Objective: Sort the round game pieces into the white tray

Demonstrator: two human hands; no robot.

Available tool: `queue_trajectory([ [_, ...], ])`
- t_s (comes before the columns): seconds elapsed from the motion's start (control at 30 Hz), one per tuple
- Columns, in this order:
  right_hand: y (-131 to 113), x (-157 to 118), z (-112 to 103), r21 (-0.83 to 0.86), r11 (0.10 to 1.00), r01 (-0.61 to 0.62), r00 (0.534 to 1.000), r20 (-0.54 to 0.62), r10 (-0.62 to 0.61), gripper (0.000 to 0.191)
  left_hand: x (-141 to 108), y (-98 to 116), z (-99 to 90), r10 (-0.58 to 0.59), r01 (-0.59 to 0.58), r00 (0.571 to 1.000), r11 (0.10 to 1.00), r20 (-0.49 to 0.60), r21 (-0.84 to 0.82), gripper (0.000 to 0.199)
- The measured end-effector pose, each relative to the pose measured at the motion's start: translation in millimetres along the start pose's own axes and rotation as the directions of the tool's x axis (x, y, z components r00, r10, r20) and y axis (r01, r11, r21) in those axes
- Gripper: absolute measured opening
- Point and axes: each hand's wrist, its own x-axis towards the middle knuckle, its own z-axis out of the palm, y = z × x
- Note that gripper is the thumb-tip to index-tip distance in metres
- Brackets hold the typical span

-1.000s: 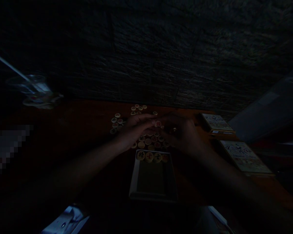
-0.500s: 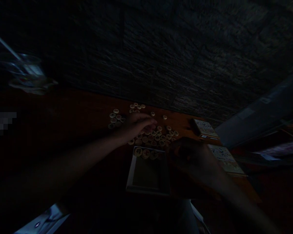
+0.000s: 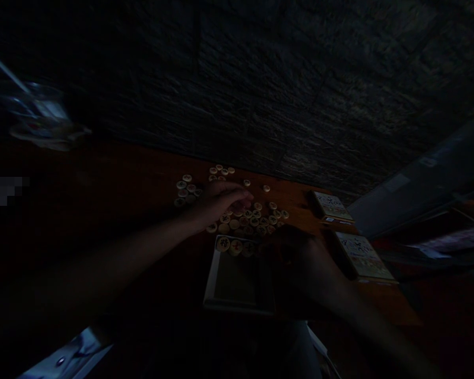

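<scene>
My left hand (image 3: 231,199) hovers over loose round Chinese chess pieces (image 3: 254,221), its fingers curled together and the thumb alongside. Whatever its fingers may hold is hidden. In deep shadow, my right hand (image 3: 296,252) is closed, its fingertips at the far right corner of an open shallow box (image 3: 211,279). I cannot make out what is between them. Along the box's far side lies a row of pieces, one with a dark character (image 3: 223,243) and one with a red character (image 3: 236,246). The bare bottom of the box shows nearer me.
Two printed boxes (image 3: 365,255) lie on the wooden table (image 3: 142,163) to the right. More pieces (image 3: 181,193) spread left of my left hand. A stone wall (image 3: 240,89) borders the far edge. A glass with a straw (image 3: 43,105) stands at the far left.
My right hand has moved left, bringing its fingertips over the box's far right corner. My left hand stays nearly in place over the pieces.
</scene>
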Motion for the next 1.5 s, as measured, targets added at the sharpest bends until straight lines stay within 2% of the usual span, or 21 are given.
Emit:
queue_trajectory([
  [0.2, -2, 5, 0, -0.067, 0.998, 0.006, 0.999, 0.037, -0.004, 0.029, 1, -1, 0.8, -0.004, 0.004, 1.0, 1.0, 0.0, -0.023, 0.022],
  [0.37, -3, 6, 1, -0.032, 0.998, 0.045, 0.998, 0.051, -0.043, 0.036, 2, -2, 0.5, -0.007, 0.007, 1.0, 0.999, 0.0, -0.038, 0.023],
  [0.83, 0, 4, 4, -0.067, 0.997, 0.021, 0.999, 0.027, -0.019, 0.031, 1, -2, 0.2, 0.003, -0.003, 1.0, 0.999, -0.003, -0.032, 0.021],
  [0.93, -1, 6, -8, -0.089, 0.994, 0.056, 0.998, -0.032, -0.059, 0.026, 3, -1, -2.1, 0.016, -0.017, 1.0, 0.999, -0.024, -0.028, 0.021],
  [1.07, -2, 29, -49, -0.116, 0.992, 0.043, 0.975, -0.21, -0.066, 0.015, 9, 2, -9.9, 0.086, -0.09, 0.99, 0.996, -0.116, -0.026, 0.021],
  [1.17, 4, 64, -70, -0.01, 0.997, 0.07, 0.938, -0.339, -0.07, 0.015, 15, 5, -19.0, 0.175, -0.167, 0.957, 0.985, -0.231, 0.051, 0.02],
  [1.2, 9, 76, -71, 0.031, 0.998, 0.063, 0.909, -0.414, -0.045, 0.017, 17, 6, -22.4, 0.217, -0.198, 0.942, 0.975, -0.257, 0.097, 0.02],
  [1.27, 26, 97, -61, 0.101, 0.995, 0.024, 0.88, -0.474, 0.027, 0.019, 20, 6, -29.2, 0.314, -0.261, 0.91, 0.942, -0.27, 0.212, 0.02],
  [1.37, 56, 112, -33, 0.183, 0.982, -0.049, 0.905, -0.407, 0.122, 0.022, 22, 1, -37.7, 0.425, -0.314, 0.881, 0.853, -0.207, 0.417, 0.018],
  [1.5, 75, 99, -10, 0.227, 0.974, -0.016, 0.977, -0.205, 0.064, 0.02, 22, -8, -41.3, 0.482, -0.323, 0.874, 0.678, -0.067, 0.661, 0.017],
])
